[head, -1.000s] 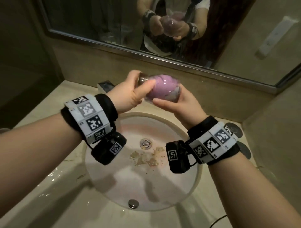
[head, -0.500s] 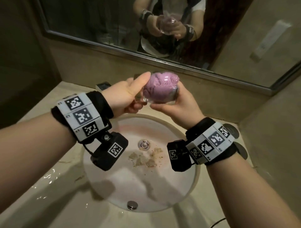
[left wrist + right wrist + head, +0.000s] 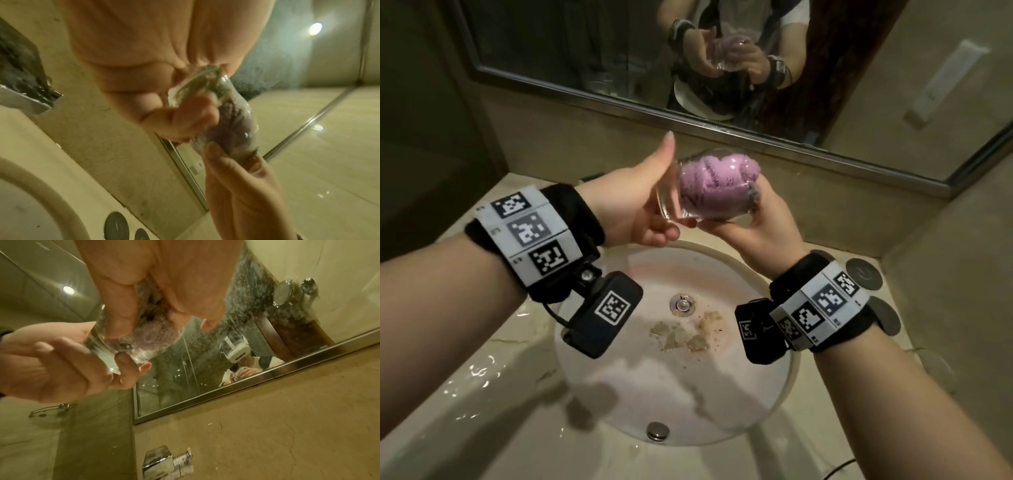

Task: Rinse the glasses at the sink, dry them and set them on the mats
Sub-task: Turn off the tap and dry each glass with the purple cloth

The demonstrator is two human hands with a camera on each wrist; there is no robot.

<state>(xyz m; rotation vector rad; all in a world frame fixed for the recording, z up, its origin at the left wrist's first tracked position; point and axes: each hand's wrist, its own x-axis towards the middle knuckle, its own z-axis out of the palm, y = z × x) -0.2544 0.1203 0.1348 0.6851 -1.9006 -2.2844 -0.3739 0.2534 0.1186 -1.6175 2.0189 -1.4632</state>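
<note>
A clear glass (image 3: 674, 202) lies on its side above the sink (image 3: 619, 394), stuffed with a purple cloth (image 3: 717, 183). My left hand (image 3: 650, 219) grips the thick base, fingers curled beneath it and thumb sticking up free. From the right, my right hand (image 3: 753, 219) holds the mouth end. In the right wrist view its thumb lies on the glass (image 3: 131, 345) wall and its fingers press into the cloth (image 3: 156, 335). Two dark round mats (image 3: 864, 274) lie on the counter right of the basin, partly hidden by my right wrist.
The chrome faucet (image 3: 164, 464) stands at the back wall under the mirror (image 3: 722, 68). Brownish crumbs (image 3: 681, 332) lie in the basin near the drain (image 3: 682, 304). Water glistens on the counter (image 3: 465, 394) to the left. A wall closes off the right side.
The glass has turned, its base swinging toward my left palm. My left thumb has come off the glass and now points up. Both hands have risen a little.
</note>
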